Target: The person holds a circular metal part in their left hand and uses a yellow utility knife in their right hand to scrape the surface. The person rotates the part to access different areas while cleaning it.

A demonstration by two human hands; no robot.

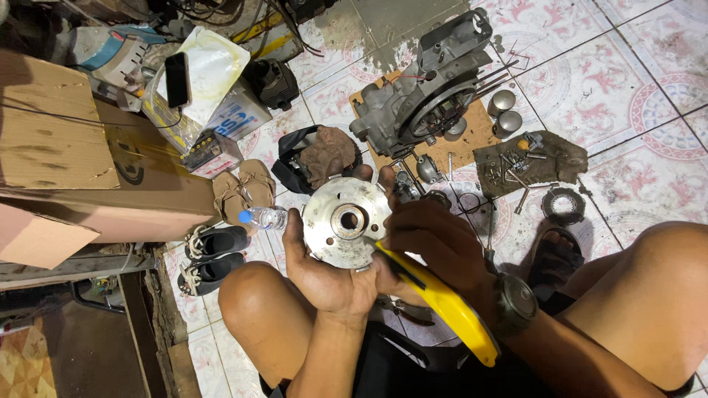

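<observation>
A round grey metal disc (346, 221) with a centre hole rests in my left hand (324, 276), palm up, fingers curled round its rim. My right hand (431, 247) grips a yellow-handled cutter knife (442, 306) whose tip lies against the disc's lower right face. Both hands hover above my bare knees, over a patterned tile floor. A watch (516, 302) sits on my right wrist.
A grey engine case (424, 92) lies on a wooden board ahead. Small bolts and parts lie on a dark rag (531, 162). Two metal cups (505, 110), a plastic bottle (264, 217), sandals (243, 188), shoes (214, 254), cardboard boxes (66, 147) and a battery (236, 118) surround me.
</observation>
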